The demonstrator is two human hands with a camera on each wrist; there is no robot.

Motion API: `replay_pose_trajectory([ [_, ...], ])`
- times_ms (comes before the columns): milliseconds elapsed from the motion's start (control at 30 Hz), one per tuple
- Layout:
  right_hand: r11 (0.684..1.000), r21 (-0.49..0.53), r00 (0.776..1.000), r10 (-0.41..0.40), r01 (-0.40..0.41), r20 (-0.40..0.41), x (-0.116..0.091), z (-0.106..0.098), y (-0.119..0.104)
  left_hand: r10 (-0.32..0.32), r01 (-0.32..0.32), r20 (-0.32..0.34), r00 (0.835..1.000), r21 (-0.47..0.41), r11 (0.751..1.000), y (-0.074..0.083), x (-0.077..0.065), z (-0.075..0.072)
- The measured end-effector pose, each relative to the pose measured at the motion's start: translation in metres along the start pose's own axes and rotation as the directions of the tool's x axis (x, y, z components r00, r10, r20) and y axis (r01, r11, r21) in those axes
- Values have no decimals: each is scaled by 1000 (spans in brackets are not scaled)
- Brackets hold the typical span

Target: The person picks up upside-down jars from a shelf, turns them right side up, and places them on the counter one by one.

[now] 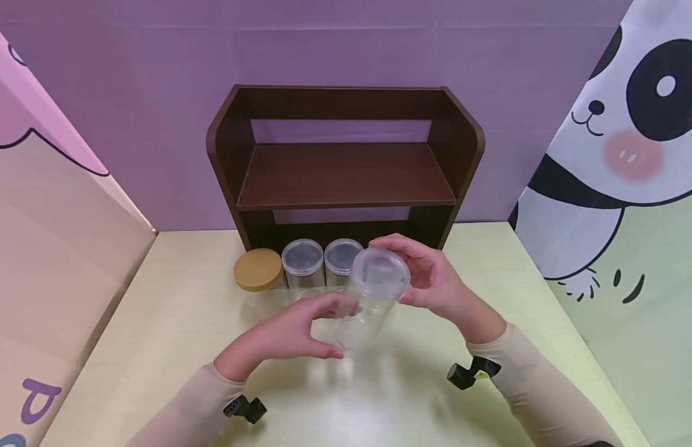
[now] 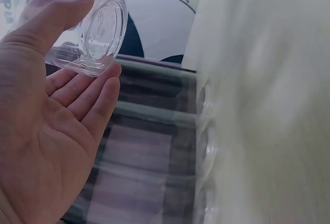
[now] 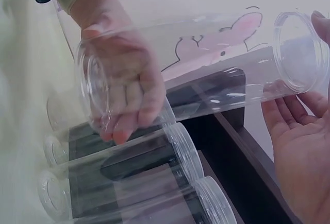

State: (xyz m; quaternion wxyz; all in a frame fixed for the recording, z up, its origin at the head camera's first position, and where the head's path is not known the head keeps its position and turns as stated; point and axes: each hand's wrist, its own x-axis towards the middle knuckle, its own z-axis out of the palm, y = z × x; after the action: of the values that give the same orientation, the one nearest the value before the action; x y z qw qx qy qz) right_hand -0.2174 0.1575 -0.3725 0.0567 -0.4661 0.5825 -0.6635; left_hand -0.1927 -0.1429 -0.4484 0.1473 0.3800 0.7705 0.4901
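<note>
A tall clear plastic jar (image 1: 361, 320) with a translucent lid (image 1: 381, 273) is held tilted over the table. My right hand (image 1: 435, 282) grips its lidded end, thumb on the near side and fingers on the far side. Around the base is my left hand (image 1: 287, 329), thumb and fingers at opposite sides. In the left wrist view the left thumb lies along the jar's wall (image 2: 67, 54) near its round bottom. The right wrist view shows left fingers through the clear wall. Behind the held jar stand two jars with translucent lids (image 1: 303, 257) (image 1: 343, 256).
A jar with a tan lid (image 1: 258, 270) stands at the left end of the row. Right behind the row is a dark brown two-level shelf (image 1: 346, 174). The pale table (image 1: 184, 298) meets printed walls at left and right, and a purple backdrop (image 1: 346, 49).
</note>
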Motion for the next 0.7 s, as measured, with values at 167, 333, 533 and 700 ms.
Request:
replay_pose_trajectory([
  [167,1000,-16,999,23,-23,42,0,3,2,-26,26,8,1000,-7,1000,-4,6,9],
  [333,998,-55,998,34,-31,57,0,5,2,-46,46,3,999,3,999,-5,9,14],
  [533,997,-76,998,23,-19,53,0,5,2,-70,70,-11,997,7,997,-4,9,16],
  [700,996,-89,999,18,-15,33,-1,4,2,-77,77,-14,997,-2,997,-4,9,15],
])
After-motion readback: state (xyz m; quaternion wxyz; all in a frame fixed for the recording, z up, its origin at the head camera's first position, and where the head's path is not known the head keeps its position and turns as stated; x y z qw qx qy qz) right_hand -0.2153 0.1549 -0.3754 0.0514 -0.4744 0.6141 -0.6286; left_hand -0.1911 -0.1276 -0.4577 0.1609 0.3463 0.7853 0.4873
